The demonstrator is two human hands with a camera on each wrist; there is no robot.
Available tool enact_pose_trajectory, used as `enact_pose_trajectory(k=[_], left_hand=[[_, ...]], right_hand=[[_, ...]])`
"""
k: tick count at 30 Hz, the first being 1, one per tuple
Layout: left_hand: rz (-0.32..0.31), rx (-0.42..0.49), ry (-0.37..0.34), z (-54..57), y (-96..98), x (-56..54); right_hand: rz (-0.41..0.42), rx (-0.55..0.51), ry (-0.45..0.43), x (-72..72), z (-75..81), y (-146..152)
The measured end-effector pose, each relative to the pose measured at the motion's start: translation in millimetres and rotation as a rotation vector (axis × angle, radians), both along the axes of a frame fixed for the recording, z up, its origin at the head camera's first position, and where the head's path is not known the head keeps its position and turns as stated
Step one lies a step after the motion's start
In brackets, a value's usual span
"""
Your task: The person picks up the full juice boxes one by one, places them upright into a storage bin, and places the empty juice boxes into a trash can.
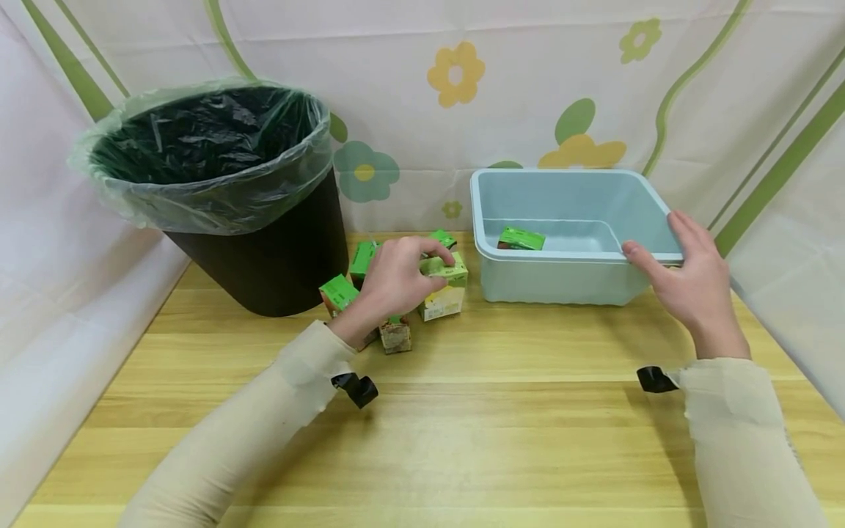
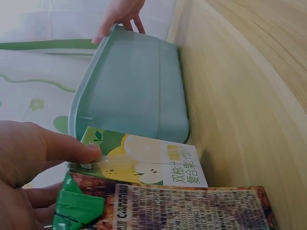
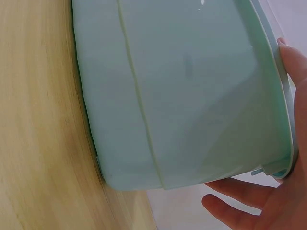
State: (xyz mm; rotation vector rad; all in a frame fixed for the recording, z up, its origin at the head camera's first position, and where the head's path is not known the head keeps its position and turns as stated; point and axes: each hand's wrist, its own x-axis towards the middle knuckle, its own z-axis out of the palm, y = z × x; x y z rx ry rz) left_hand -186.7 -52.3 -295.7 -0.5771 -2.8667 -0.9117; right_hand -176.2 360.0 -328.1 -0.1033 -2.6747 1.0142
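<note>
A yellow-and-green juice carton (image 1: pixel 444 302) stands upright on the table, its fruit-printed side (image 2: pixel 153 158) facing the left wrist camera. My left hand (image 1: pixel 403 275) pinches its top, thumb at the near edge and index finger over the far one. Under and around that hand stand several brown drink cartons with green tops, one (image 1: pixel 396 336) at the front and another (image 1: pixel 339 292) to the left, partly hidden by the hand. My right hand (image 1: pixel 700 282) holds the light blue bin (image 1: pixel 548 280) at its front right corner, thumb on the rim. Inside the bin lies a green-topped carton (image 1: pixel 521 238).
A black trash can (image 1: pixel 284 257) with a translucent green liner (image 1: pixel 218 198) stands at the back left, close to the cartons. Behind everything hangs a white flowered cloth (image 1: pixel 403 88). The wooden table (image 1: pixel 488 425) extends in front of the cartons and bin.
</note>
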Motion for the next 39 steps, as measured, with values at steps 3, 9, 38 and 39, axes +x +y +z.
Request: enact_pose_trajectory(k=[3, 9, 38, 39], left_hand=[[-0.009, 0.035, 0.013, 3.0, -1.0, 0.3], [-0.009, 0.104, 0.047, 9.6, -3.0, 2.7], [0.083, 0.447, 0.186, 36.5, -16.9, 3.9], [0.081, 0.46, 0.191, 37.1, -16.5, 3.9]], right_hand=[[-0.005, 0.003, 0.001, 0.5, 0.6, 1], [-0.004, 0.001, 0.002, 0.2, 0.6, 0], [-0.005, 0.003, -0.002, -0.8, 1.9, 0], [-0.004, 0.002, -0.003, -0.2, 1.6, 0]])
